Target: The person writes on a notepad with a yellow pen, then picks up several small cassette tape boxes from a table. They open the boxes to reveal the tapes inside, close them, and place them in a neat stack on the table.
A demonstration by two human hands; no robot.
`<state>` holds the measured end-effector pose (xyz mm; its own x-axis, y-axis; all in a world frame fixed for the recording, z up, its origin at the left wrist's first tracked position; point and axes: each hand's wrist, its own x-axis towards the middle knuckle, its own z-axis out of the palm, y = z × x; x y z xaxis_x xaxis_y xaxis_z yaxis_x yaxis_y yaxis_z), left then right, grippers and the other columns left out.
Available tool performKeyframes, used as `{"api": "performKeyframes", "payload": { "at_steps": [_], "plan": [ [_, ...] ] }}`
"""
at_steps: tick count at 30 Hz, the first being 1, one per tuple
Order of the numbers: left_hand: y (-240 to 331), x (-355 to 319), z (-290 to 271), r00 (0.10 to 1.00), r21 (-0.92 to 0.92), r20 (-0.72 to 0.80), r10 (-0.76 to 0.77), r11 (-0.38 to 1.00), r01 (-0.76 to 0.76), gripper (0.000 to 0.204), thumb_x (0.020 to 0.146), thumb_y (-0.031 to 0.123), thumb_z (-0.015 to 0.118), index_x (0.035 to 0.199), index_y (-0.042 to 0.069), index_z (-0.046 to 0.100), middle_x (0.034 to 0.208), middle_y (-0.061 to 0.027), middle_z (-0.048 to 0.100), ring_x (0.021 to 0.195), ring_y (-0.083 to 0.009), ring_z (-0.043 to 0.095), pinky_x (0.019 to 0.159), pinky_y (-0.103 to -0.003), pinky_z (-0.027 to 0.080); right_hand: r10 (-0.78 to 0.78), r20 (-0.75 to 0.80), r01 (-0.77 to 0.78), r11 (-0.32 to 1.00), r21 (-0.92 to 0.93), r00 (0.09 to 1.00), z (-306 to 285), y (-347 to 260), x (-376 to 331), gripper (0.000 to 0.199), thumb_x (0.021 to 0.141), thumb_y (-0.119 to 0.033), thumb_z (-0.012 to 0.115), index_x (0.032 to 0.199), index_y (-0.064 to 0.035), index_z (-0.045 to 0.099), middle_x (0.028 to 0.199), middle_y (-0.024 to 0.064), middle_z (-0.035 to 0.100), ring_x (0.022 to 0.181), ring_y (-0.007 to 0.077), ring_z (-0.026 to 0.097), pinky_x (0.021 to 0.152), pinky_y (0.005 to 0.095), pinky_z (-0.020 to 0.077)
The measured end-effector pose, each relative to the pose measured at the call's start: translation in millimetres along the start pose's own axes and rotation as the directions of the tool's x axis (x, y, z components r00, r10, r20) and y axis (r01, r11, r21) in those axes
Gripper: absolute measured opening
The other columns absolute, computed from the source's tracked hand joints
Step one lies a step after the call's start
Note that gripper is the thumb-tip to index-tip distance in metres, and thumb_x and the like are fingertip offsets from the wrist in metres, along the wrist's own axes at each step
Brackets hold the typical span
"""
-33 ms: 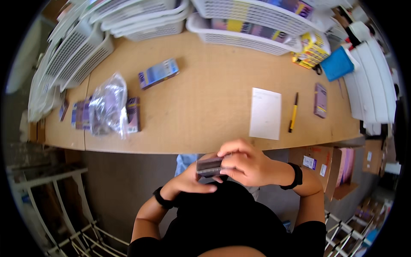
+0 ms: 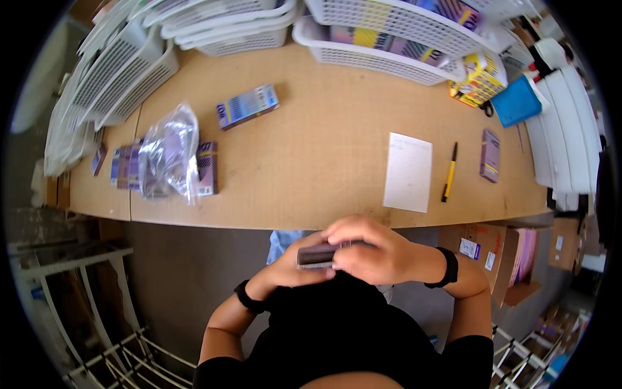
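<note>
Just off the table's near edge, over my lap, I hold a small dark box (image 2: 315,256) with a pale lower edge. My left hand (image 2: 288,269) wraps round its left end, the thumb along the near side. Over the right end, my right hand (image 2: 372,251) pinches with curled fingers, which hide that part of the box. What the right fingertips do behind it cannot be made out. On the table (image 2: 311,155), beyond my hands, lie a white sheet of paper (image 2: 407,172), a yellow and black pen (image 2: 450,171) and a flat purple box (image 2: 490,155).
A blue and purple box (image 2: 247,106) lies far left of centre. Nearer, a clear plastic bag (image 2: 170,154) covers several purple boxes (image 2: 207,168). White baskets (image 2: 382,68) line the back. A yellow carton (image 2: 479,79) and blue container (image 2: 517,102) stand right; an opened cardboard box (image 2: 495,259) sits below.
My left thumb has closed in against the near side of the dark box. My right fingers have shifted slightly over its right end. The whole view has moved a little.
</note>
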<state>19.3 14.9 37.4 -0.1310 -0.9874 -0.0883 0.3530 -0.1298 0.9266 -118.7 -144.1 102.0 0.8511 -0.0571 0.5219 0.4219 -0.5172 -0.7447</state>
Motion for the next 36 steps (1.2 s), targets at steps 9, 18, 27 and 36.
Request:
{"api": "performKeyframes", "payload": {
  "at_steps": [9,18,27,36],
  "plan": [
    [10,-17,-6,0.948,0.304,-0.316,0.034,0.95,0.067,0.058,0.069,-0.014,0.058,0.124,0.001,0.055,0.115,-0.0124,0.064,0.107,-0.02,0.06,0.093,-0.028,0.045,-0.147,0.19,0.219,0.87,-0.442,0.971,-4,-3,25,0.007,0.07,-0.009,0.068,0.075,-0.0078,0.063,0.091,0.0002,0.056,0.085,0.0163,0.053,0.08,0.0366,0.0412],
    [14,-11,-5,0.855,0.255,-0.486,-0.182,0.906,0.337,0.052,0.075,-0.007,0.062,0.125,0.005,0.056,0.105,-0.0118,0.067,0.094,-0.02,0.065,0.08,-0.03,0.05,0.128,0.235,0.015,0.852,-0.523,0.963,0,-6,32,0.014,0.074,-0.01,0.064,0.088,-0.0084,0.063,0.099,0.0041,0.055,0.101,0.0225,0.049,0.086,0.0437,0.0372],
    [18,-18,-7,0.89,0.532,-0.447,0.087,0.826,0.187,0.04,0.076,0.006,0.069,0.116,0.007,0.062,0.102,-0.014,0.066,0.086,-0.0278,0.065,0.072,-0.03,0.05,0.324,0.407,-0.2,0.927,-0.318,0.854,-4,-7,25,0.028,0.068,0.003,0.058,0.094,-0.005,0.064,0.103,0.0076,0.06,0.115,0.0275,0.044,0.089,0.0469,0.0336],
    [29,-20,-11,0.938,0.357,-0.329,-0.111,0.905,0.232,0.037,0.08,0.012,0.07,0.116,0.005,0.061,0.098,-0.011,0.068,0.086,-0.0185,0.064,0.078,-0.029,0.048,0.311,0.33,-0.268,0.949,-0.168,0.891,-33,-3,33,0.029,0.07,0.001,0.061,0.096,-0.0094,0.069,0.1,0.0048,0.064,0.094,0.0228,0.06,0.093,0.049,0.0344]
  ]
}}
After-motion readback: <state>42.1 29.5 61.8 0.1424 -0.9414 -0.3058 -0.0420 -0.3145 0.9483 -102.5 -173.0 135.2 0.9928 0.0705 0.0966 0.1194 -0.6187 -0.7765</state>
